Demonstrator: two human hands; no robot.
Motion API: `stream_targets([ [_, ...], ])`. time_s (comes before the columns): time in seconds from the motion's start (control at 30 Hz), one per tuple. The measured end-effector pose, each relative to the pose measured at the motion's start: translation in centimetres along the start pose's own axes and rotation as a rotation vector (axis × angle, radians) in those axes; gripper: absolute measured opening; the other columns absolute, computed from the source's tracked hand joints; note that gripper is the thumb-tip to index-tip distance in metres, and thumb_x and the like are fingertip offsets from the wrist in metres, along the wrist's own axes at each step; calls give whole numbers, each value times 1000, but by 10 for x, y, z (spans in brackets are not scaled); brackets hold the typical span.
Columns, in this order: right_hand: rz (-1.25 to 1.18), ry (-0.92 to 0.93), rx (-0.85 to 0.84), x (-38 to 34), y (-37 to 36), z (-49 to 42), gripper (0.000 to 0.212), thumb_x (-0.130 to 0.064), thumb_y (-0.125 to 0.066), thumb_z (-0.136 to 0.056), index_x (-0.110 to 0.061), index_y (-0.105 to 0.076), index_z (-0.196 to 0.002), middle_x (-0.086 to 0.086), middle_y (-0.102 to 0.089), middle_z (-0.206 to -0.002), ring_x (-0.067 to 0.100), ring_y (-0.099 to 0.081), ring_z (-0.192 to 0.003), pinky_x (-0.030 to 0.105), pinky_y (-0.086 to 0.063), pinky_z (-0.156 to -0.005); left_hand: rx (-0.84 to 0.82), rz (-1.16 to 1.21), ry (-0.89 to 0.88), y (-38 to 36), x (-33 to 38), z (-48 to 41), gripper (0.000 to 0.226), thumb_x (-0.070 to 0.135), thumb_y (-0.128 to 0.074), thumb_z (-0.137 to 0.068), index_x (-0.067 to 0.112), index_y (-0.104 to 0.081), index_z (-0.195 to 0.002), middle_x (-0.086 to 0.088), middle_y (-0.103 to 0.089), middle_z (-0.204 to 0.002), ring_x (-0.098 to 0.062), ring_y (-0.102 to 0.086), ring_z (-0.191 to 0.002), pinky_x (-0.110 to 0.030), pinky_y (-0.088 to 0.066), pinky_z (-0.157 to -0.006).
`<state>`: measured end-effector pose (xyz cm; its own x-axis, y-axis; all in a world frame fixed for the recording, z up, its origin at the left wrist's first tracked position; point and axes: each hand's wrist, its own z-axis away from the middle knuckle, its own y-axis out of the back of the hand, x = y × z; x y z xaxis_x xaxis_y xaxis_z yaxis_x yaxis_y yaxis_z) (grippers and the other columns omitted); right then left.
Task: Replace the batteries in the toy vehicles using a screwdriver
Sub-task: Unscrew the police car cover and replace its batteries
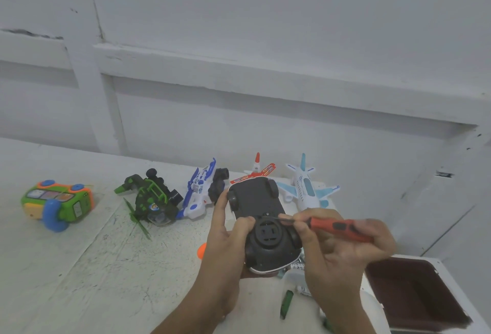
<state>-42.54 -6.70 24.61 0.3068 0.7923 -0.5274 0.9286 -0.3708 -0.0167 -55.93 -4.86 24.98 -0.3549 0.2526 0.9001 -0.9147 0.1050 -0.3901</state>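
My left hand (228, 235) grips an upturned toy car (261, 222), black underside facing me, above the white table (79, 267). My right hand (342, 251) holds a red screwdriver (337, 228). Its dark tip touches the car's underside near the round black disc at the middle. A green battery (286, 303) lies on the table below my hands. More batteries show partly beneath the car, mostly hidden.
Toys line the back of the table: a green and orange bus (57, 204) on its side, a green helicopter (151, 200), a blue and white vehicle (203, 190), a red and white plane (256, 171), a light blue plane (305, 187). A dark brown tray (414, 293) stands at the right.
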Motion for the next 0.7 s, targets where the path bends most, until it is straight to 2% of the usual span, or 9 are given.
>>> stream_targets([
  [0.07,-4,27,19,-2,-2,0,54,8,-57,-83,-20,-15,-101,12,-63,-88,36,-69,-68,40,-59,-64,-5,-16,0,0,1,0,63,13,-49,-99,60,-33,-137,-8,-77,-92,-32,-75,-85,-43,-58,-59],
  [0.17,-46,21,68,-4,-6,-2,55,13,-57,-82,-19,-16,-100,13,-64,-85,36,-68,-64,42,-59,-65,-3,-24,-9,-1,6,0,63,14,-49,-98,61,-32,-137,-10,-76,-92,-35,-74,-86,-45,-58,-64],
  [0.27,-108,-74,127,-6,-8,-3,67,27,-57,-75,-20,-18,-100,16,-63,-79,36,-66,-62,41,-60,-69,-3,-20,-21,-2,9,-1,64,13,-48,-99,61,-29,-137,-8,-77,-91,-34,-74,-85,-46,-59,-66],
  [0.43,-108,-259,272,-4,-13,1,74,33,-55,-71,-26,-22,-100,7,-66,-78,35,-63,-66,43,-60,-74,-3,-7,-13,-3,9,0,65,13,-47,-99,60,-28,-138,-8,-77,-92,-32,-75,-85,-51,-60,-68],
  [0.57,-111,-343,327,-3,-15,0,76,37,-54,-71,-27,-23,-99,0,-67,-80,19,-64,-64,31,-59,-75,19,1,-11,-3,10,0,65,12,-46,-99,61,-27,-139,-7,-77,-90,-29,-75,-82,-46,-60,-63],
  [0.7,-109,-401,354,-2,-16,0,75,33,-56,-73,-29,-25,-100,10,-65,-81,26,-64,-69,43,-60,-78,36,-4,-11,-4,10,-2,65,11,-46,-99,60,-31,-138,-4,-77,-89,-28,-75,-81,-50,-61,-68],
])
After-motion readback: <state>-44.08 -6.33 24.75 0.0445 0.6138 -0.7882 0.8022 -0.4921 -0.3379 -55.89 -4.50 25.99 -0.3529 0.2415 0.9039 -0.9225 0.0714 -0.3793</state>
